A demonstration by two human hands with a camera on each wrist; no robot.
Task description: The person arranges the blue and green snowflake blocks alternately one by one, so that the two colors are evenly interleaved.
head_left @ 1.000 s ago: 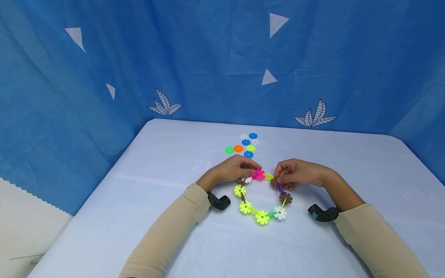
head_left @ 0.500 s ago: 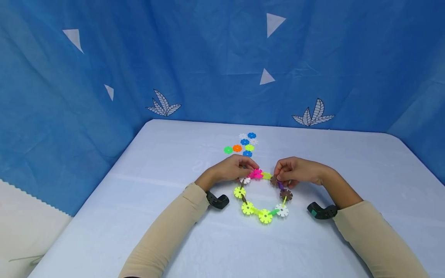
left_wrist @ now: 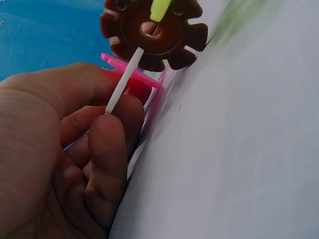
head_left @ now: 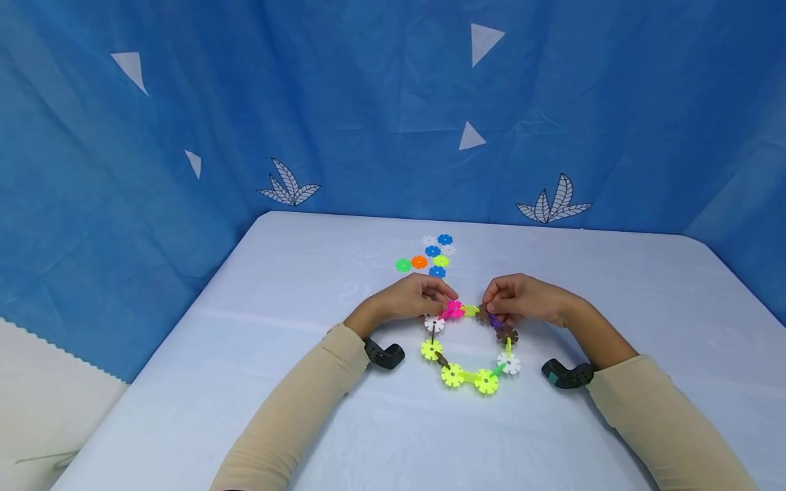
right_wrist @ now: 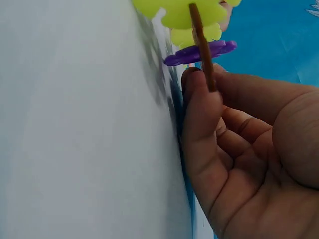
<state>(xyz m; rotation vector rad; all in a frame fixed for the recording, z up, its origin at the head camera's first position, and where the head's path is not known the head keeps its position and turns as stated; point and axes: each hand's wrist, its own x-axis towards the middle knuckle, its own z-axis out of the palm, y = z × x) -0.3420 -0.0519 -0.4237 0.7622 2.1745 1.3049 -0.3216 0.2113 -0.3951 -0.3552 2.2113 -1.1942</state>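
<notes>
Leftward first, a black device [head_left: 385, 354] sits at the left wrist; the left hand [head_left: 410, 297] has its fingertips drawn nearly together, pinching the loop of notched discs [head_left: 469, 377] where its white and pink pieces join. Just beyond that hand lie the loose discs [head_left: 432, 251], green, orange, blue, white and yellow, the nearest blue one close to the fingers. The loop fills the space between both hands, its far edge partly covered by fingers. The right hand [head_left: 528, 300], fingers curled in, grips a brown disc [head_left: 483, 314] beside a purple one; a second black device [head_left: 568, 375] is at its wrist. Beneath spreads a white table [head_left: 295, 307]. Around it, a pale scalloped panel [head_left: 49, 409] at left meets a blue curtain [head_left: 381, 82] printed with white triangles [head_left: 486, 42] and leaves [head_left: 555, 201].
</notes>
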